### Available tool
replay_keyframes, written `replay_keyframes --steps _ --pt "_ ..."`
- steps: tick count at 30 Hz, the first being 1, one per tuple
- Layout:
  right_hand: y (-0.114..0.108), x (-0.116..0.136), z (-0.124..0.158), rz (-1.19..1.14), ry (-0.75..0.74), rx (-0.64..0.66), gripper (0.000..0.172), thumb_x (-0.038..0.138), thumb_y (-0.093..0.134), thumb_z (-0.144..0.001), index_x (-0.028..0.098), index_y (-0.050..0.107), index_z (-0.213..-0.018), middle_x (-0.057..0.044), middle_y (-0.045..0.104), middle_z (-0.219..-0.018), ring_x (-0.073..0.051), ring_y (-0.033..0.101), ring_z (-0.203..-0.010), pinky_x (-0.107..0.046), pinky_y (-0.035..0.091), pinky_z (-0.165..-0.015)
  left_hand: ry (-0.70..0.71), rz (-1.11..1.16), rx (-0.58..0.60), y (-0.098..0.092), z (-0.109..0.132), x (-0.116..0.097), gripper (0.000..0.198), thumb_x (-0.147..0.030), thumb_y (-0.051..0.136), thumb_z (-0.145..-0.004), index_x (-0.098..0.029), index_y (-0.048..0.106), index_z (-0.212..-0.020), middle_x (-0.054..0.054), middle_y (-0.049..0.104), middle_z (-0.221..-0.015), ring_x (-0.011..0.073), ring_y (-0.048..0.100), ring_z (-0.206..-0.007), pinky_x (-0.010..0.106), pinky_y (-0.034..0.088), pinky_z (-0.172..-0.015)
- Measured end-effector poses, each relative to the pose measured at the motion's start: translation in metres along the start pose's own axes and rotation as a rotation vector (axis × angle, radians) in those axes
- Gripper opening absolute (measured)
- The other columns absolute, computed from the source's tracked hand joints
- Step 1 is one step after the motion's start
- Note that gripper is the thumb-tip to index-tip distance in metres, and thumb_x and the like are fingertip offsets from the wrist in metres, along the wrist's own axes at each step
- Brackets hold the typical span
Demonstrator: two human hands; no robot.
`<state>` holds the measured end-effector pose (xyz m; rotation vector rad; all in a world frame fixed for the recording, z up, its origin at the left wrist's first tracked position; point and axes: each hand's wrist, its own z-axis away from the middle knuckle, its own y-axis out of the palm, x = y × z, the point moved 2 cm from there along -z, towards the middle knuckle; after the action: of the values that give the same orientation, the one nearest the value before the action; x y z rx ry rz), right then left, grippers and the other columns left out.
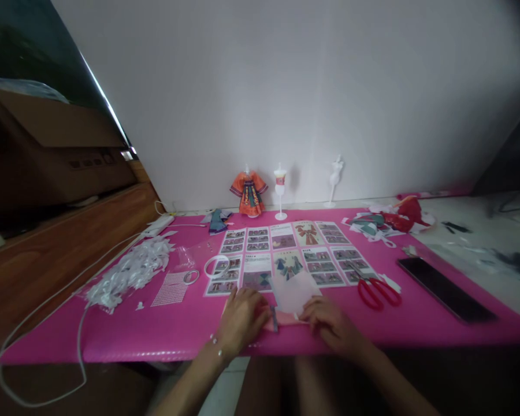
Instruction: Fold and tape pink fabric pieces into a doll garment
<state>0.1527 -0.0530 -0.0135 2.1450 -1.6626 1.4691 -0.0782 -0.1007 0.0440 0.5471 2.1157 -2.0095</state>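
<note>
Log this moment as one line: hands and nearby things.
left hand: at pink piece | right hand: at its other end | beyond: printed sheet | to the right: red-handled scissors

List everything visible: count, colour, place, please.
Wall: 1, whitish, back
Table: 1, pink, centre
Stands: 3, white, back
Dress: 1, orange, left stand
Printed sheets: count unclear, multicoloured, middle
Scissors: 1, red-handled, right
Phone: 1, black, right
Rings: 2, whitish, left
Strip pile: 1, white, left
Dotted sheet: 1, pale, left
Cable: 1, white, left
Box: 1, brown, left
Scraps: several, mixed, back
Cloth: 1, pink, front
Paper: 1, white, front
Legs: 2, bare, below
Left hand: 1, bare, on cloth
Right hand: 1, bare, by paper
</note>
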Motion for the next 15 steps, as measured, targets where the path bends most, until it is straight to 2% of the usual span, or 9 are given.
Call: replay_keyframes --steps 3,7,11,15 --pt "-0.001 -0.002 0.001 0.019 0.002 0.028 0.023 0.004 0.044 -0.067 0.021 0.059 -0.07 -0.005 0.071 -0.089 -0.023 0.06 -0.097 -0.043 0.044 -0.091 -0.014 0.033 -0.001 0.003 0.006 -0.002 0.015 -0.026 0.064 -0.077 -0.022 0.065 -0.092 0.005 0.067 -0.098 0.0268 0.057 -0.102 0.048 0.025 -0.106" --pt "-0.001 -0.005 0.002 0.007 -0.033 0.031 0.021 0.006 0.044 -0.07 0.021 0.059 -0.066 -0.005 0.073 -0.087 -0.023 0.061 -0.097 -0.043 0.045 -0.091 -0.029 0.086 -0.021 0.006 0.007 0.001 0.006 -0.02 0.06 -0.077 -0.021 0.066 -0.077 0.006 0.067 -0.09 0.0255 0.058 -0.095 0.045 0.029 -0.101" --pt "0.0 -0.006 0.001 0.006 -0.022 0.019 0.022 0.006 0.044 -0.068 0.021 0.06 -0.068 -0.005 0.072 -0.085 -0.022 0.061 -0.096 -0.041 0.046 -0.089 -0.032 0.193 -0.024 0.006 0.004 0.008 0.014 -0.025 0.057 -0.08 -0.019 0.066 -0.072 0.006 0.068 -0.082 0.0231 0.06 -0.083 0.034 0.042 -0.083" --pt "0.0 -0.005 0.001 0.005 0.0 0.018 0.023 0.006 0.044 -0.064 0.021 0.061 -0.07 -0.005 0.069 -0.083 -0.022 0.061 -0.092 -0.038 0.048 -0.084 -0.067 0.316 -0.033 0.002 -0.001 0.016 0.025 -0.034 0.051 -0.082 -0.017 0.063 -0.066 0.004 0.065 -0.069 0.0198 0.058 -0.068 0.027 0.041 -0.063"
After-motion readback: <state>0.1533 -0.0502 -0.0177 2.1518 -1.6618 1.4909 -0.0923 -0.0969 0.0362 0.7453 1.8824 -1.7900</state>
